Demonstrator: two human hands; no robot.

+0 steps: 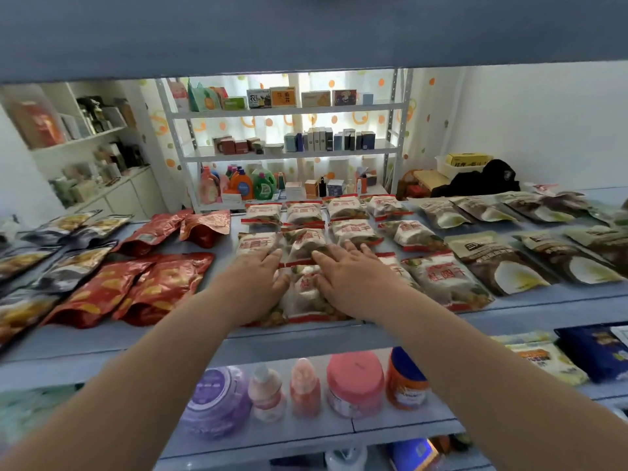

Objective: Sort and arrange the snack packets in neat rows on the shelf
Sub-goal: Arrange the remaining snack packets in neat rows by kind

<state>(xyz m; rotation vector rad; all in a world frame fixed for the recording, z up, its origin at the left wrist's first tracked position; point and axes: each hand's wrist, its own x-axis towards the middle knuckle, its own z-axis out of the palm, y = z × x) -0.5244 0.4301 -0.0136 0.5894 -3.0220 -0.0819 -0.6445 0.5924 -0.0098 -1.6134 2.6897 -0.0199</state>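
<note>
Head: left hand [257, 277], right hand [353, 278] flat on 桂圆干 packets [306, 300].

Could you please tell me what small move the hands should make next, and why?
Probably nudge the front white packet square with its row. The left hand and right hand lie flat on either side of it, and it seems to overlap its neighbours, while the rows behind sit more evenly.

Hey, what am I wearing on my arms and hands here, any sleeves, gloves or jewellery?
Nothing visible. The left arm and right arm are bare to the frame's edge, with no sleeves. The left hand and right hand have no gloves or rings, and neither wrist shows a watch or bracelet.
</note>
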